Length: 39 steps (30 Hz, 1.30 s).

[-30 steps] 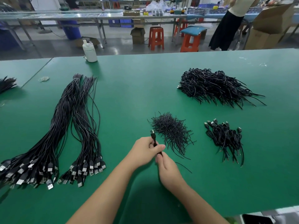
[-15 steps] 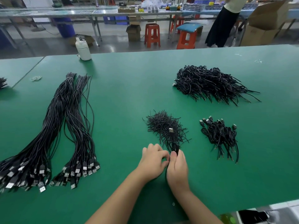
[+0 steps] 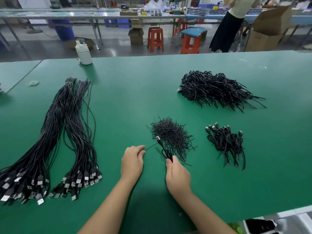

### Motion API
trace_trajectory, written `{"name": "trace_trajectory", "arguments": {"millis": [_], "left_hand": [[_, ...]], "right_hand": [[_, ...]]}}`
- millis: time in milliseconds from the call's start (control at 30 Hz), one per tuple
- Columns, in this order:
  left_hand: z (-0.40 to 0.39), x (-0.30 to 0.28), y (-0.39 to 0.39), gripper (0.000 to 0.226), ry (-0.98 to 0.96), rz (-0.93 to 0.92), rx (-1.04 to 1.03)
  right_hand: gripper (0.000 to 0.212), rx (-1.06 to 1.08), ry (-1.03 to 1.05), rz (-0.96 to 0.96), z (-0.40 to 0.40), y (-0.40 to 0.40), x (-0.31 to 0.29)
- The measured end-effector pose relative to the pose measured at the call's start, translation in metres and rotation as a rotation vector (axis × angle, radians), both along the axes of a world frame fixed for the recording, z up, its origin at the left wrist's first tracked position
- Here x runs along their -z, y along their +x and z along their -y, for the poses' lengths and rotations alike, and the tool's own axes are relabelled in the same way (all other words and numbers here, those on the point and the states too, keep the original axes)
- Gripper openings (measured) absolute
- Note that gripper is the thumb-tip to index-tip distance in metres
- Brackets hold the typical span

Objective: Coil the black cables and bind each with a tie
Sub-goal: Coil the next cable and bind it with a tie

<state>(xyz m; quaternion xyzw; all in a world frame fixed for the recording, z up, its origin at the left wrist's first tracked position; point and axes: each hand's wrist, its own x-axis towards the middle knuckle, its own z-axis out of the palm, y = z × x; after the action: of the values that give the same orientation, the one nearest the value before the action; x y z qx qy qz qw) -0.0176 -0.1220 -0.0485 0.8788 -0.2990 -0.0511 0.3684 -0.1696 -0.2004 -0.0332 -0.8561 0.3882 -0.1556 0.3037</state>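
Pulled apart since half a second back, when pressed together over the coil. Left hand (image 3: 132, 160) now off to the left, fingers curled, pinching the end of a thin black tie (image 3: 150, 147) stretched toward the coil. Right hand (image 3: 177, 174) gripping a small coiled cable (image 3: 166, 153) at its fingertips, USB plug poking up and left, right at the near edge of the loose tie pile (image 3: 170, 134). Over to the right, a little heap of finished coils (image 3: 225, 142); behind that, a much bigger heap (image 3: 217, 89). Far left on the green table (image 3: 126, 92), two long bundles of uncoiled cables (image 3: 55, 137), plugs toward the near edge. No bins or trays, just piles on the mat.
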Motion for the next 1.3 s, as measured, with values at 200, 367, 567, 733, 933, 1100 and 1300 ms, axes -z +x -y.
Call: {"name": "trace_trajectory", "arguments": {"millis": [200,367,567,733,933,1100,1300], "left_hand": [[0.0,-0.004,0.006,0.015,-0.078,-0.063,-0.034],[-0.001,-0.003,0.008,0.014,-0.089,-0.102,-0.068],[-0.002,-0.006,0.005,0.012,-0.088,-0.073,-0.014],[-0.007,-0.003,-0.004,0.008,-0.063,0.033,0.069],[-0.016,0.001,-0.018,0.007,-0.16,0.357,0.08],[-0.019,-0.018,-0.012,0.023,-0.176,0.521,0.273],[-0.008,-0.069,0.011,0.042,-0.061,0.448,0.457]], "right_hand": [[0.031,-0.26,0.256,-0.024,-0.004,0.043,-0.016],[0.032,-0.362,0.269,-0.193,0.008,0.077,-0.023],[0.026,-0.252,0.487,-0.107,0.019,0.079,-0.019],[0.033,-0.258,0.488,-0.085,0.023,0.081,-0.016],[0.037,-0.259,0.577,-0.086,0.026,0.08,-0.019],[0.03,-0.278,0.752,-0.013,0.025,0.078,-0.022],[0.024,-0.294,0.783,0.01,0.02,0.078,-0.022]]}}
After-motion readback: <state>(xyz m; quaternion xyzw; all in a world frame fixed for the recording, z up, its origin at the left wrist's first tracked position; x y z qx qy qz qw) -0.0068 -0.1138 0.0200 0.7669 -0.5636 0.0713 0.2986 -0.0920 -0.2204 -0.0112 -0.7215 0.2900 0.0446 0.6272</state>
